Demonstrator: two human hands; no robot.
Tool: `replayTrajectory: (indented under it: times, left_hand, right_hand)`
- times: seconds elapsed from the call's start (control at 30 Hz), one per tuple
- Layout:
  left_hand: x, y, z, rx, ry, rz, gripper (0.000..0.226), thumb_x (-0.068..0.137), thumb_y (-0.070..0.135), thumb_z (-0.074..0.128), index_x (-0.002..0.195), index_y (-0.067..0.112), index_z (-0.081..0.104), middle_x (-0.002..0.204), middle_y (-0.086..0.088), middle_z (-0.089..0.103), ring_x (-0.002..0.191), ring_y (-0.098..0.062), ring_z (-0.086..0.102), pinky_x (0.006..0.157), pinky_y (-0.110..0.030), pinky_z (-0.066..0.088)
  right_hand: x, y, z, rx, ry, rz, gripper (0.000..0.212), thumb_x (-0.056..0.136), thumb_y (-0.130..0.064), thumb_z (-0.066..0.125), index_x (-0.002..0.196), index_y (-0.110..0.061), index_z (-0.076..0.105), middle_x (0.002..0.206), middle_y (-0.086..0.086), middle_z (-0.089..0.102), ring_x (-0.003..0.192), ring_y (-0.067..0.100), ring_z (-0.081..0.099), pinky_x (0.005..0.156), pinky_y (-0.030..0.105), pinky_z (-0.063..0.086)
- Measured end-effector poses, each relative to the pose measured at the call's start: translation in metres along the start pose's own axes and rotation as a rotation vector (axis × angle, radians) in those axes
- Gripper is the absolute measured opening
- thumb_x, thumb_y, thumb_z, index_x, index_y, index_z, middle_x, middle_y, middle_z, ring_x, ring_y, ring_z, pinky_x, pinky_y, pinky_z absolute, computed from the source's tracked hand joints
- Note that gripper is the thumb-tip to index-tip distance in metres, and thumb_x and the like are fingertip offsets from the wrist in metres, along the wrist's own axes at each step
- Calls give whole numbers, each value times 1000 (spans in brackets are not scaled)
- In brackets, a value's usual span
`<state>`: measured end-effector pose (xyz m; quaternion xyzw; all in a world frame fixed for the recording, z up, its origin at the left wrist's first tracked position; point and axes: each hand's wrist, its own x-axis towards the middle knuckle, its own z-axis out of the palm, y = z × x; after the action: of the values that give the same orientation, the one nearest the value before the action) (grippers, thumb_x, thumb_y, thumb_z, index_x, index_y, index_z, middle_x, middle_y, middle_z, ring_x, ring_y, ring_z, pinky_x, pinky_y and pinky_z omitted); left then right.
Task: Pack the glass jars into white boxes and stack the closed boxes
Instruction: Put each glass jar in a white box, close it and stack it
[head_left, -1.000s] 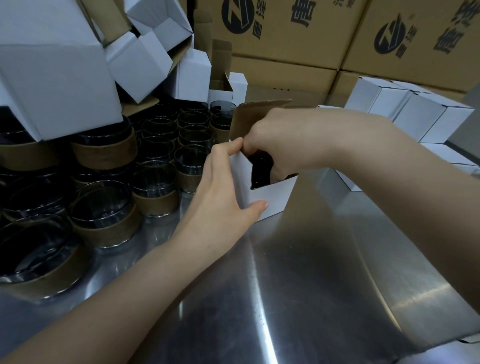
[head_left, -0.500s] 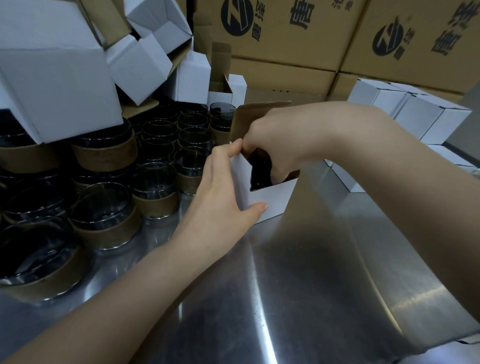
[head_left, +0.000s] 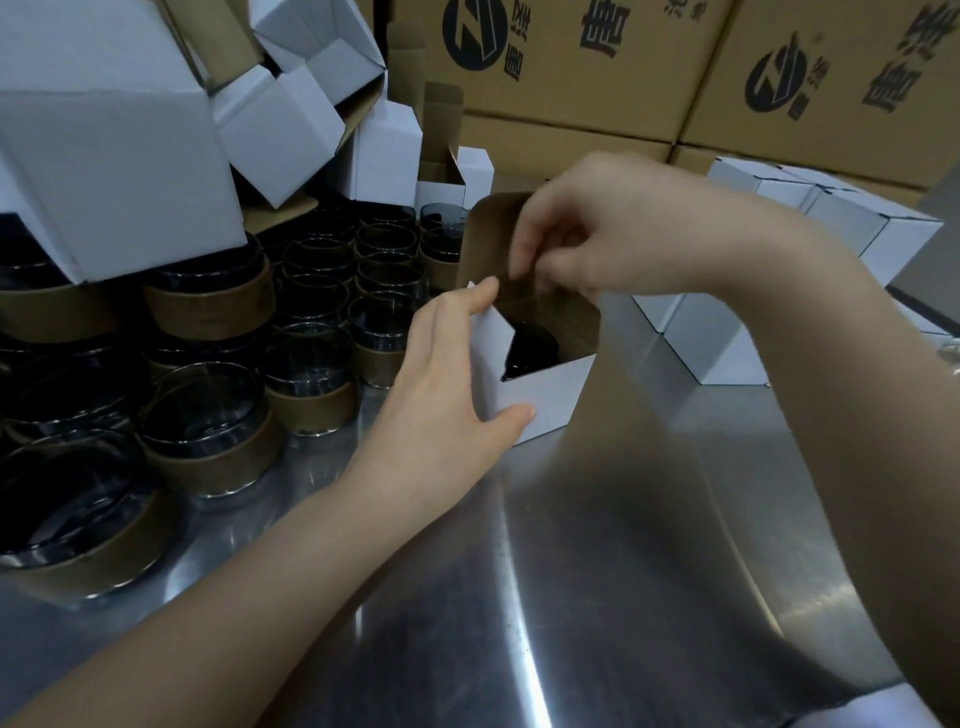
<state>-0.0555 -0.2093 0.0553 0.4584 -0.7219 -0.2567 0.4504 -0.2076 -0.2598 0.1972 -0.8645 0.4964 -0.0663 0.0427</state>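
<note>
Two hands at white box (head_left: 545, 400), frame centre, on steel table (head_left: 571, 571). Left hand (head_left: 441, 395) grasps box corner; right hand (head_left: 576, 228) pinches raised lid flap (head_left: 488, 234). Dark glass jar (head_left: 530, 353) inside. Loose jars (head_left: 311, 364) left; closed boxes (head_left: 872, 234) upper right.

I'm looking at a shiny steel table (head_left: 571, 571). Glass jars (head_left: 311, 379) with brown bands crowd its left, an open white box (head_left: 545, 389) stands mid-table, and closed white boxes (head_left: 711, 338) sit right.
</note>
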Motion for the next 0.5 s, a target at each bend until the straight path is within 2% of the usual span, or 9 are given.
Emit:
replayTrajectory:
  times: [0.07,0.13,0.17,0.23,0.3,0.4,0.5]
  left_hand:
    - [0,-1,1,22,-9,11,82,81,20,75,144,39,25,149,14,21,128,19,20,96,8,14]
    - [0,0,1,36,-27,-11,76,83,23,73,144,42,31,151,12,17,135,7,21,97,6,17]
    - [0,0,2,42,-35,-30,72,83,24,72,143,42,36,151,13,16,138,2,21,101,0,21]
    - [-1,1,3,40,-42,-61,65,84,26,71,140,39,42,152,10,17,140,-4,23,110,-15,26]
    - [-1,3,2,-2,-35,-83,58,86,31,69,139,36,46,151,7,21,139,-4,26,112,-19,27]
    - [1,8,0,-118,7,-113,46,90,45,56,134,32,55,147,7,31,135,-1,33,109,-13,26]
    - [4,8,0,-149,47,-116,33,99,32,48,129,29,60,144,6,38,130,3,38,106,-11,28]
  right_hand:
    - [-6,14,4,229,118,72,29,82,-1,55,74,-26,68,72,-1,71,65,13,68,65,34,60]
    - [-12,24,16,435,159,112,29,82,7,55,75,-19,65,78,14,69,63,25,67,62,38,61]
    - [-15,29,23,551,161,129,27,83,10,58,77,-16,62,77,16,66,59,21,65,58,35,60]
    - [-18,38,35,807,170,153,25,83,10,66,81,-13,57,74,8,61,55,13,62,53,27,56]
    - [-17,46,43,985,188,160,28,80,7,71,87,-13,53,75,5,62,57,16,63,54,28,56]
    - [-13,51,53,1024,172,177,37,76,4,75,97,-16,52,84,8,61,61,18,62,55,29,55]
    - [-10,49,61,967,140,188,47,74,3,78,101,-29,55,92,9,59,63,13,59,55,25,51]
